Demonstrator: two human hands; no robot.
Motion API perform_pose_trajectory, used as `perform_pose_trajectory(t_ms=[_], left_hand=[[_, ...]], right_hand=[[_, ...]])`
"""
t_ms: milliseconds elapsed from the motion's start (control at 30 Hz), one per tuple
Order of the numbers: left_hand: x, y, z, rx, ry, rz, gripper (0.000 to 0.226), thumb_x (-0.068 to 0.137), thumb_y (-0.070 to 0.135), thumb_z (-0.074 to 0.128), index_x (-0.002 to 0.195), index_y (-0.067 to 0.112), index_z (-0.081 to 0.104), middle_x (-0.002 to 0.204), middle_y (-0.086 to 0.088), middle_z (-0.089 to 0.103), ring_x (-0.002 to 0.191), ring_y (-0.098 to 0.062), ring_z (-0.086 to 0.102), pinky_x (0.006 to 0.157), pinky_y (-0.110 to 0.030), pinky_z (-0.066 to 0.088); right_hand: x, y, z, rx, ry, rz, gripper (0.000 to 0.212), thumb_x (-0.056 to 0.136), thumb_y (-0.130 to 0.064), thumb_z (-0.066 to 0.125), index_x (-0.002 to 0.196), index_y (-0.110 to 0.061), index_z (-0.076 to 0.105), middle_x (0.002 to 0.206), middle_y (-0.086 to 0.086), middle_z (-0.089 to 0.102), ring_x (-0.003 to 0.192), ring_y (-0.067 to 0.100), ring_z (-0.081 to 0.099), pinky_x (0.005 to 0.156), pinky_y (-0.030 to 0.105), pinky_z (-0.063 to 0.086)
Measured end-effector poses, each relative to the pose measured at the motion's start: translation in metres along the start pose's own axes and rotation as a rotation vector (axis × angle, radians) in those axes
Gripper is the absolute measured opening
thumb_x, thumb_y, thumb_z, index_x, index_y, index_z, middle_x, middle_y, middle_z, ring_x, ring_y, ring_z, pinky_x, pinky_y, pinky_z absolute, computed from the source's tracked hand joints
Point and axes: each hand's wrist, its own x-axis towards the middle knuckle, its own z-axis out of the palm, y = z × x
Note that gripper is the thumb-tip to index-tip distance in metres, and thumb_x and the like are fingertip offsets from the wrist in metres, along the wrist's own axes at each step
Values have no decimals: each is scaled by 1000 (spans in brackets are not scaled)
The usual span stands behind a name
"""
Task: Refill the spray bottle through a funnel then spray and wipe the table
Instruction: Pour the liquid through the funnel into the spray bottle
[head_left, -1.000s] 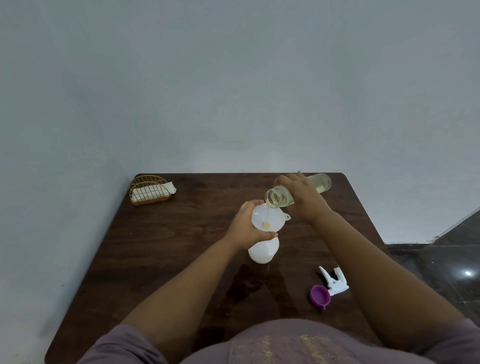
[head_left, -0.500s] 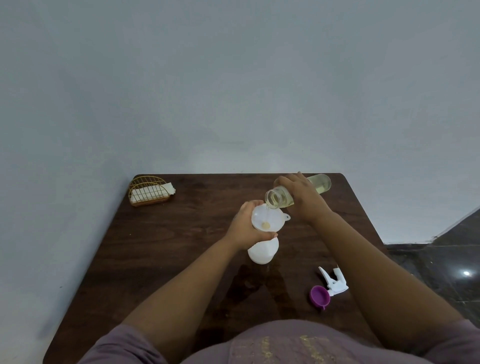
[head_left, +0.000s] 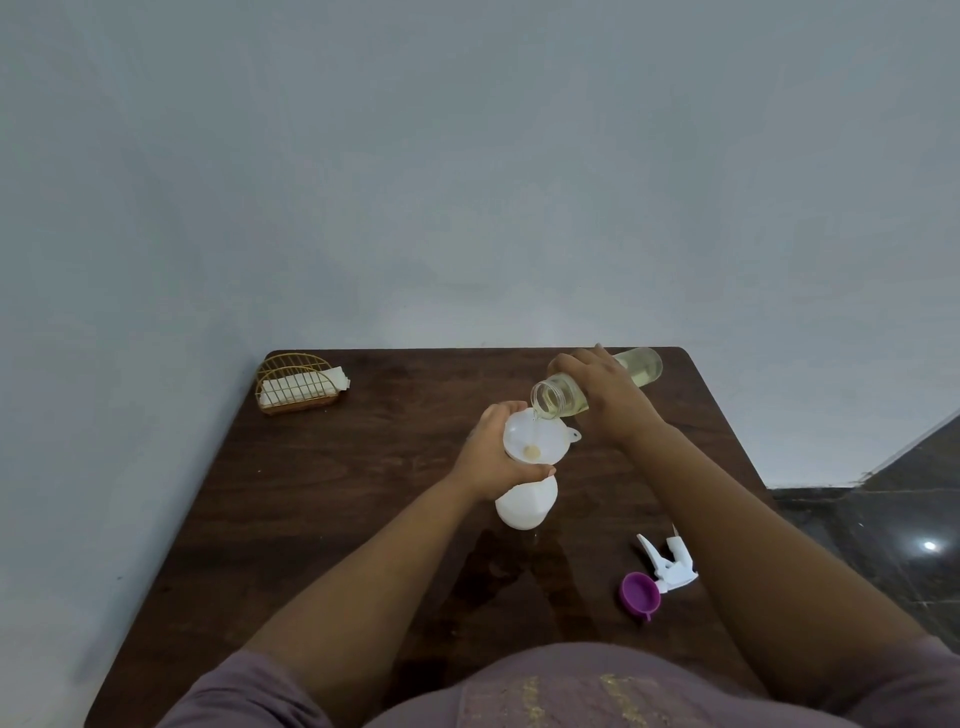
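A white spray bottle body (head_left: 523, 503) stands on the dark wooden table (head_left: 363, 493) with a white funnel (head_left: 535, 440) in its neck. My left hand (head_left: 493, 457) grips the bottle's neck just under the funnel. My right hand (head_left: 602, 395) holds a clear bottle (head_left: 566, 395) of pale yellow liquid tilted on its side, its open mouth over the funnel's rim, and a thin stream runs into the funnel. The white spray trigger head (head_left: 670, 564) lies on the table at the front right, next to a purple cap (head_left: 640, 594).
A gold wire holder with white napkins (head_left: 298, 384) sits at the table's far left corner. A wet patch (head_left: 519, 566) darkens the wood in front of the spray bottle. The wall runs along the table's far and left sides; dark floor lies to the right.
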Motion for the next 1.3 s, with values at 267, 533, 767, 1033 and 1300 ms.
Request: perform_pose_trajectory(t_ms=[267,533,767,1033,1300], left_hand=[[1,0,0,8,-3,-6,82,64,34,88,132,26,44,131,5,46,114,-16,50,91,-36,51],[0,0,0,3,-5,-8,81,64,33,88,132,26,44,132,5,46,114,-16,50,91,-35,50],[0,1,-1,-7,-2,-5,81,65,31,88,132,24,44,131,4,46,114,-16,50,88,-32,48],[2,-1,1,-4,-6,-13,82,63,33,89,132,26,44,131,5,46,114,-16,50,89,-34,51],[3,-2,1,-9,-4,-9,81,63,34,88,131,27,44,131,7,46,113,-14,50,89,-33,50]], right_hand=[[1,-1,0,3,-2,-4,40,65,-13,76,99,-22,57,92,-3,59,87,16,43,87,27,28],[1,0,-1,-4,-15,-4,43,63,-14,77,100,-22,56,94,-3,58,88,16,42,88,28,28],[1,-2,-1,-11,4,-12,38,65,-11,75,99,-21,58,90,-3,58,87,17,42,82,25,28],[2,-2,-3,-18,15,-34,39,65,-8,75,99,-18,59,90,-1,59,83,11,39,84,24,26],[2,-2,-3,-9,-16,-29,43,63,-12,77,101,-19,58,93,0,59,88,17,42,81,26,30]])
